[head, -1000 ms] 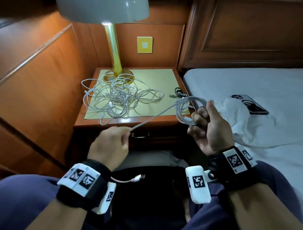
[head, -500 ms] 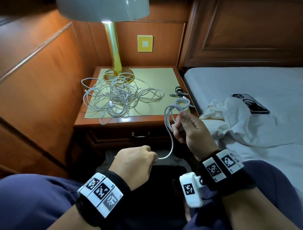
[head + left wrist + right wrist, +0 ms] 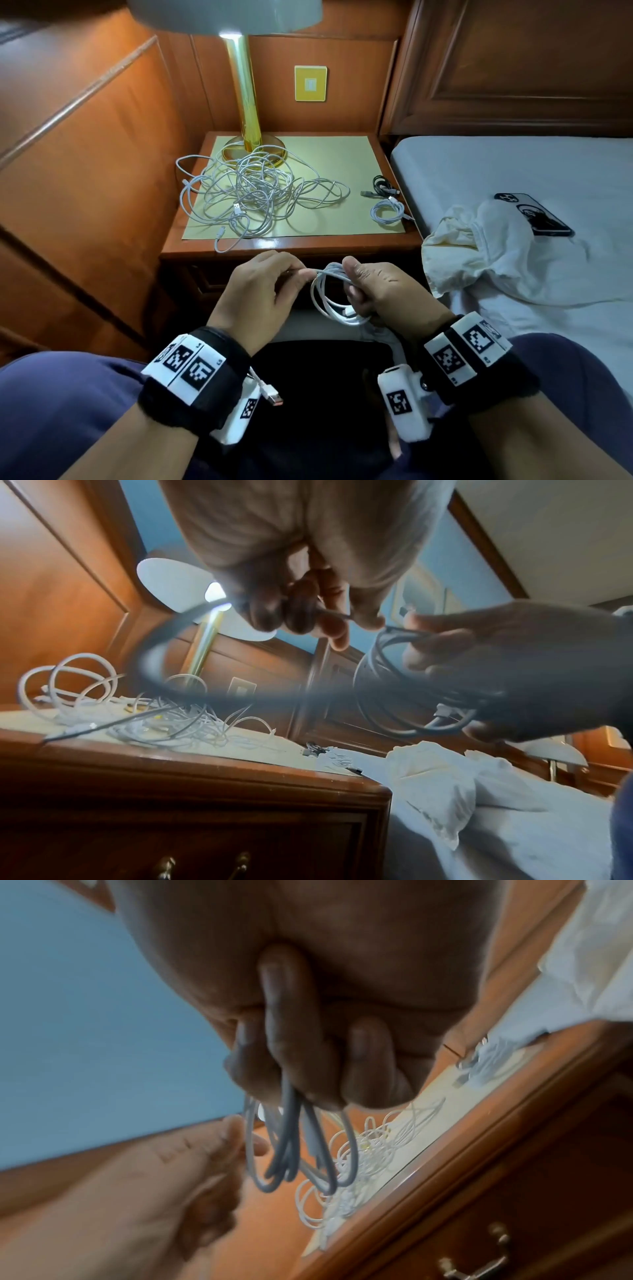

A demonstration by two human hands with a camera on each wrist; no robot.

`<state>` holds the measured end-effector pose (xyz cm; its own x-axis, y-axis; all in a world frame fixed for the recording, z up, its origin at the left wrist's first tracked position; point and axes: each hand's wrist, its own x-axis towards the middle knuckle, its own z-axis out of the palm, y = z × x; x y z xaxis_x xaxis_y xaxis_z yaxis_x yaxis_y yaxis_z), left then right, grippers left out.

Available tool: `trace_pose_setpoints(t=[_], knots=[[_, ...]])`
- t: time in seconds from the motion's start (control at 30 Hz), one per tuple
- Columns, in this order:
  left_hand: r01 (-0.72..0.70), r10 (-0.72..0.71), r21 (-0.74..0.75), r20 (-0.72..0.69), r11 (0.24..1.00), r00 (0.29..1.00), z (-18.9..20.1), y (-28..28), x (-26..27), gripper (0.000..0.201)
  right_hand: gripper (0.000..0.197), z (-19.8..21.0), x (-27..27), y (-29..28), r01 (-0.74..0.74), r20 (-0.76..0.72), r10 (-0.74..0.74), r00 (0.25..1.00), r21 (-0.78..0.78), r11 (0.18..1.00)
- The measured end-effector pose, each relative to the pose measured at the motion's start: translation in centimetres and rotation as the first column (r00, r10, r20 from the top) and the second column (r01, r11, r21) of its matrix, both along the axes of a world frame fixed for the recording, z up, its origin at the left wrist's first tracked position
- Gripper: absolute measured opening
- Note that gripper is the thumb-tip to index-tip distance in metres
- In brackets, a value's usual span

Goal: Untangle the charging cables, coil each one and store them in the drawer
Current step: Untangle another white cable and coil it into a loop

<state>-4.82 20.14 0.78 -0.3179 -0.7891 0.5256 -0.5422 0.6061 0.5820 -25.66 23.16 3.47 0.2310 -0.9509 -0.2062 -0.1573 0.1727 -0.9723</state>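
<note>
The right hand (image 3: 373, 291) gripped the coil (image 3: 330, 298) to keep its loops gathered; the left hand (image 3: 260, 287) pinched the cable's free end, apparently feeding it. The tangle (image 3: 253, 192) lay on the nightstand (image 3: 342, 244).

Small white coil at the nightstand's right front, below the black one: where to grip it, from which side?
Judging from the head view, pinch across the bundled strands of the small white coil on its bed-side rim, coming from above with the right hand. It lies flat on the nightstand, so its loops would stay together. That hand now holds another coil, so free it first.
</note>
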Motion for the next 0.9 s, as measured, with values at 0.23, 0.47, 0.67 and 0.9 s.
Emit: trace_pose_setpoints(t=[0.23,0.47,0.67,0.9], knots=[[-0.073,0.08,0.061,-0.121,0.995,0.989,-0.1,0.1,-0.2,0.025,0.052,-0.1,-0.3,0.3,-0.083,0.218,0.056,0.974,0.116,0.99],[0.108,0.045,0.444,-0.32,0.889,0.946,0.7,1.2,-0.9,0.036,0.05,-0.1,0.5,0.6,-0.05,0.275,0.022,0.961,0.096,0.994],[0.411,0.015,0.561,-0.603,0.719,0.797,0.0,1.5,-1.6,0.064,0.052,-0.2,0.6,0.3,0.07,0.259,-0.067,0.964,-0.001,0.998],[0.522,0.135,0.609,-0.718,0.597,0.683,0.1,1.7,-1.9,0.018,0.052,-0.3,1.3,0.3,0.155,0.163,-0.129,0.978,-0.157,0.975]])
